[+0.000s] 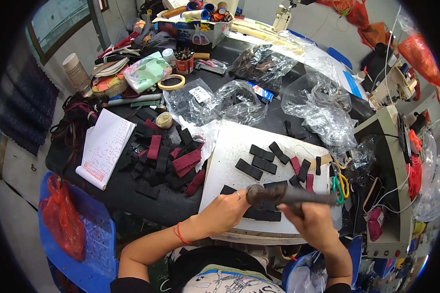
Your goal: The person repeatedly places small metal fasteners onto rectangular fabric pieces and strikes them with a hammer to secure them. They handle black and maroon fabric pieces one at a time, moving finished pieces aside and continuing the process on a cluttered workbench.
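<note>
My right hand is closed around a dark hammer, blurred by motion and held over the near part of a white board. The hammer's thick end covers the fingertips of my left hand, which has a ring and a red wrist cord. Those fingers look closed, but whatever they hold is hidden. Under and around both hands lie black strips, some overlapping. Farther up the board are more black strips and a few burgundy strips.
Left of the board is a heap of black and burgundy pieces, beside an open notebook. Scissors with green and yellow handles lie at the board's right edge. Clear plastic bags, a tape roll and a box stand farther back.
</note>
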`<act>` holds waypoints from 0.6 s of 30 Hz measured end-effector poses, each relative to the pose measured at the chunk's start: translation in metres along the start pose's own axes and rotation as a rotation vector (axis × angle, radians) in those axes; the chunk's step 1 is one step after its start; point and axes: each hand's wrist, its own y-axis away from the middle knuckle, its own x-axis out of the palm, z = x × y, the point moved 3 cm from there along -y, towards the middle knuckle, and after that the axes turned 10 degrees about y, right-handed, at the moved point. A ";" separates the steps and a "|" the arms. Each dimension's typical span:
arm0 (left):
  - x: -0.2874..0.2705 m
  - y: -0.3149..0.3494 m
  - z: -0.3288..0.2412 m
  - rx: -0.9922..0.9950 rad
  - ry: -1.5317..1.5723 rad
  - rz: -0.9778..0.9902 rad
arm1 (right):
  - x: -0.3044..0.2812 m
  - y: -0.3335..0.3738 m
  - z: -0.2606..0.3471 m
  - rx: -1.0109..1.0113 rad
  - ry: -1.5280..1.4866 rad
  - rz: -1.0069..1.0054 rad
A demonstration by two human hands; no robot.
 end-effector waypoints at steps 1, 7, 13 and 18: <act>-0.001 -0.004 0.001 -0.072 0.037 -0.050 | -0.004 -0.003 0.002 0.066 0.047 -0.028; -0.039 -0.009 0.028 -0.334 0.789 -0.441 | 0.030 0.001 -0.002 0.102 -0.053 -0.025; -0.045 0.012 0.033 -0.404 0.826 -0.360 | 0.059 -0.010 0.014 0.041 0.032 0.141; -0.045 0.013 0.036 -0.399 0.669 -0.301 | 0.062 -0.013 0.016 0.049 0.036 0.181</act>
